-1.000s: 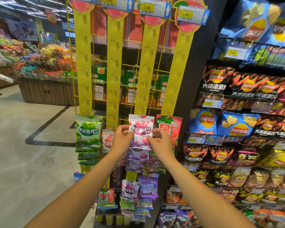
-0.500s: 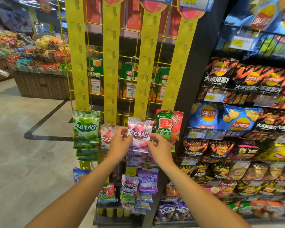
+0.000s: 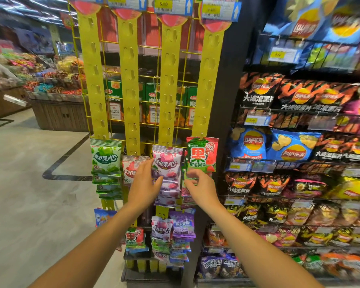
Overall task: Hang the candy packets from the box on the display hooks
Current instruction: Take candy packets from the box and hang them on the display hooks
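Four flat yellow hanging strips, each punched with a column of tab-shaped hooks, are hanging against a thin yellow wire grid. Glossy, crinkled plastic candy packets are hanging from the lower hooks: a green packet, a red-and-white packet, a pink-and-purple packet and a watermelon packet.

The left hand is reaching up with fingers loosely spread and holding nothing; its fingertips are lying at the left edge of the pink-and-purple packet, and the hand is covering the right part of the red-and-white packet. The right hand is curling its fingers narrowly at the lower left corner of the watermelon packet; whether it is pinching that corner or only touching it cannot be told.

Further packets are stacking beneath the top ones, mostly hidden by the hands and by each other. Price tags at the top are cut off and blurred. Shiny chip bags are filling the wire shelves to the right, smeared by motion blur towards the frame edge. The box is not appearing in view.
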